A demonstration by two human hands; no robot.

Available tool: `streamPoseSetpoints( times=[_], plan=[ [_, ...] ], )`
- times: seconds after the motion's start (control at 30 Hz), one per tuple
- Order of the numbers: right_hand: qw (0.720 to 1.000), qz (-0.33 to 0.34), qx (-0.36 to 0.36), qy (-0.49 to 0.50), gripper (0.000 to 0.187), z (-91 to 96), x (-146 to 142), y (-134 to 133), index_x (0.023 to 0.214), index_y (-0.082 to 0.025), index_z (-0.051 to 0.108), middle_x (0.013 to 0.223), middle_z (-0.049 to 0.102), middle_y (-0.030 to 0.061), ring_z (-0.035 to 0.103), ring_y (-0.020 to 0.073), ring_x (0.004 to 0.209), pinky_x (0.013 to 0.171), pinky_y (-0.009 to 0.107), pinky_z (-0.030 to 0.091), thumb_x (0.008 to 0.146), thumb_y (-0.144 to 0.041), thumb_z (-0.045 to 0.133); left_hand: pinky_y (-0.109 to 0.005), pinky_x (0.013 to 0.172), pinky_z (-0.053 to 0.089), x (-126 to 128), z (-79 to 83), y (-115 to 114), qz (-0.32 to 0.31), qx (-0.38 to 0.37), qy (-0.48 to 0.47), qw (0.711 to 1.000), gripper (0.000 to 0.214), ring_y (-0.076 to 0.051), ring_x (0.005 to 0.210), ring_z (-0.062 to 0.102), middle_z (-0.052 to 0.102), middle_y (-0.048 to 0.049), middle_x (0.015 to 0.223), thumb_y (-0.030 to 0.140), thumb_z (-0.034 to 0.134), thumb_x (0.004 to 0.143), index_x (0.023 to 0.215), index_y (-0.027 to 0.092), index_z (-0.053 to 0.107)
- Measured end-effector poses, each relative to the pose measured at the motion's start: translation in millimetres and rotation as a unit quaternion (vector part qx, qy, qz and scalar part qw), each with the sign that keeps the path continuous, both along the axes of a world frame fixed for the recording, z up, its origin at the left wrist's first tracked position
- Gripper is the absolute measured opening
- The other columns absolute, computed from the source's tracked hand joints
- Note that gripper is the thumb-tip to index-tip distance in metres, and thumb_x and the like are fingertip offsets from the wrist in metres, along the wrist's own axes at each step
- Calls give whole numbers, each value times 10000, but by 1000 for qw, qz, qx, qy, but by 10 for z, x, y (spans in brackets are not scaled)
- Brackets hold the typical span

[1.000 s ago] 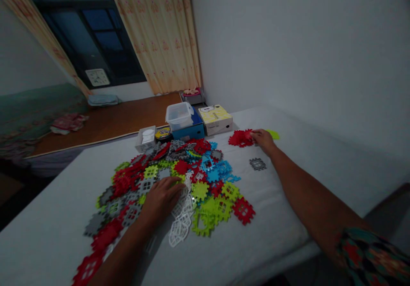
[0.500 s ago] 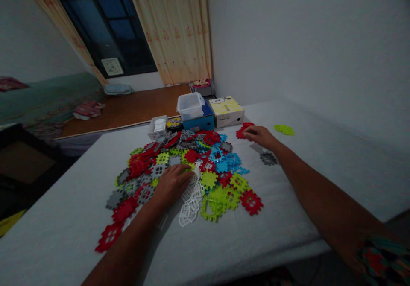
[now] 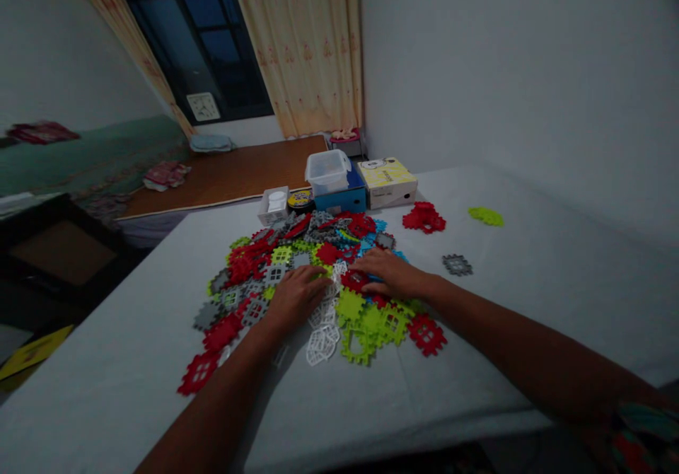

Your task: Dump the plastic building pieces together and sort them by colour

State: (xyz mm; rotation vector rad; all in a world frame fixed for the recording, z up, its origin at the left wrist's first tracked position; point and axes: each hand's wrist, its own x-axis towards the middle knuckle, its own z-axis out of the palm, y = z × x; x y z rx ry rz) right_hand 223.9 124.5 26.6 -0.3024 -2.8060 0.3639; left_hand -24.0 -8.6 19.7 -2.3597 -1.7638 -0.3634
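Observation:
Interlocking plastic tiles with notched edges lie in a loose heap before me, in red, grey, lime green and blue. My left hand (image 3: 300,296) rests at the middle of the heap with its fingers stretched out, beside the white lattice pieces (image 3: 322,343). My right hand (image 3: 391,274) reaches over the heap, thumb and fingers apart around a red window tile (image 3: 354,281); it covers part of the blue tiles. Lime green tiles (image 3: 366,322) lie just below it. Farther right are a small group of red tiles (image 3: 424,218), a grey tile (image 3: 457,264) and lime green tiles (image 3: 486,216).
Behind the heap stand a small white box (image 3: 274,206), a round black-and-yellow tin (image 3: 300,201), a clear plastic container (image 3: 327,170) on a blue box (image 3: 339,200), and a yellow-and-white box (image 3: 389,182). A pale cloth (image 3: 403,396) covers the table, with a wall to the right.
My right hand has moved left from the separate red tiles to the heap, leaving those tiles lying on the cloth. My left hand stays on the heap. The view has shifted slightly.

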Motion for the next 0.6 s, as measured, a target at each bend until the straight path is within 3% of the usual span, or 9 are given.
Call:
streamPoseSetpoints(
  times=[0.13,0.23,0.33,0.4,0.5,0.6],
  plan=[
    [998,33,18,44,297,22,-44,-1,1109,-210,699,1089,713,84,601,207,1001,908,373,456,986,-373,483,-410,922,460,-4,11,0,-3,5,0,1000,248,-249,1149,579,660,-48,1241,252,534,931,1126,294,683],
    [991,-12,-9,131,319,46,-6,153,1075,-224,713,1052,718,73,618,196,991,903,354,469,993,-396,457,-395,919,471,-10,21,0,-7,10,2,1000,252,-243,1137,584,660,-54,1237,252,539,924,1124,288,687],
    [964,-151,-41,214,331,65,245,542,1070,-261,723,1056,714,60,629,206,1001,903,355,483,980,-435,457,-405,924,473,-18,15,4,-7,8,5,1000,255,-248,1144,583,658,-54,1242,251,536,924,1126,291,686],
    [933,-270,-24,238,335,36,524,876,1079,-250,730,1083,707,74,621,229,1034,928,369,473,962,-432,475,-412,926,472,-23,6,8,-7,8,2,1000,255,-249,1144,584,660,-53,1241,253,534,925,1127,291,685],
    [883,-424,16,200,334,-102,961,1313,1067,-191,747,1064,709,116,622,256,1020,917,369,465,929,-379,508,-410,930,469,-32,-8,12,-6,9,-1,1000,255,-245,1146,585,660,-54,1242,257,522,936,1129,290,684],
    [851,-508,24,132,334,-289,1236,1549,1051,-147,754,1033,720,141,635,266,981,877,366,467,901,-354,539,-410,938,463,-42,-17,12,-6,7,4,1000,264,-244,1163,577,655,-52,1251,260,498,952,1142,292,677]
  ],
)
